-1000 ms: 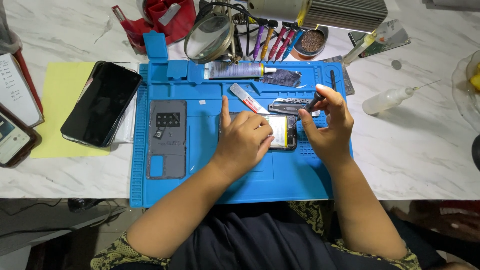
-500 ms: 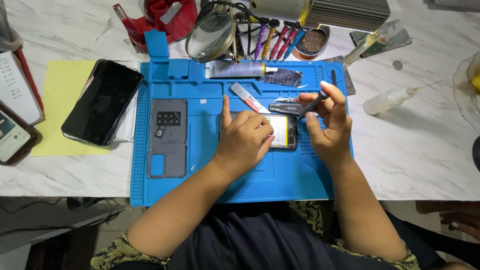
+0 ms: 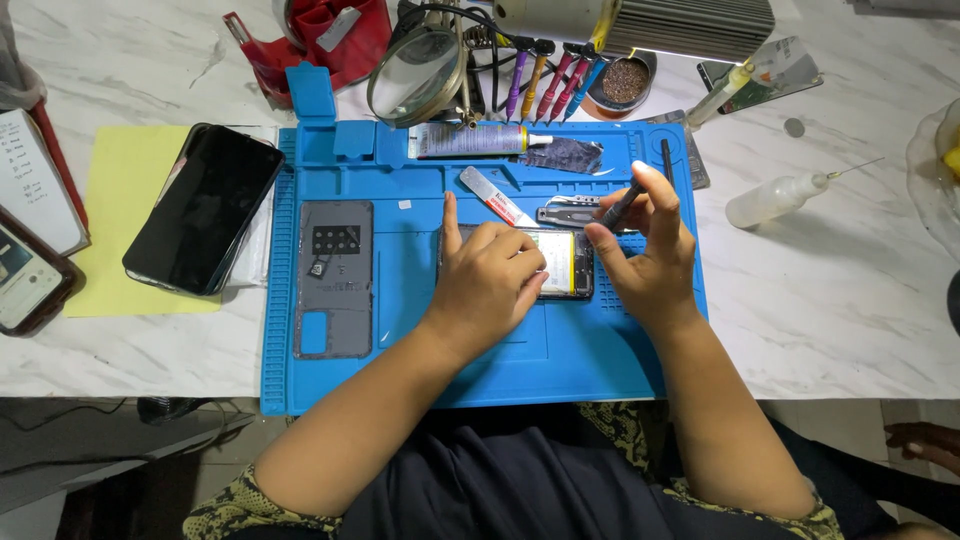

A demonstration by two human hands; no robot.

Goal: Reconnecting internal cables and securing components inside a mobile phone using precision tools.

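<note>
Opened phone (image 3: 560, 262), mid-mat on blue repair mat (image 3: 600, 350): I see my left hand (image 3: 485, 285) lying flat over it, index finger extended. My right hand (image 3: 645, 255) pinches a dark thin tool (image 3: 622, 205) just beside it. Grey back cover (image 3: 335, 278) lies well left.

Left hand (image 3: 487, 280) pressing opened phone (image 3: 565, 265) on blue mat (image 3: 400, 340); right hand (image 3: 645, 255) pinching dark tool (image 3: 622, 205).
</note>
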